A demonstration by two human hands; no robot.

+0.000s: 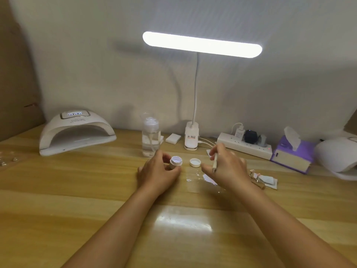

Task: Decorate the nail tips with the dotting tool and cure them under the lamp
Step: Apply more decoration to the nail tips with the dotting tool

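Note:
My left hand (157,172) grips a small white open jar (175,162), tilted toward the right, just above the wooden table (77,190). Its white lid (195,162) lies upside down on the table right beside it. My right hand (227,167) pinches a thin pale dotting tool (215,163), tip pointing down, to the right of the lid. A clear sheet (195,183) with small white bits and a pale nail tip (209,179) lies under my right hand. The white curing lamp (76,131) stands at the back left, its display lit.
A clear pump bottle (150,136) stands behind the jar. A lit desk lamp (201,44) rises from its base (191,139). A power strip (245,145), purple tissue box (293,155) and second white device (340,157) line the back right. Small packets and clips (264,178) lie right.

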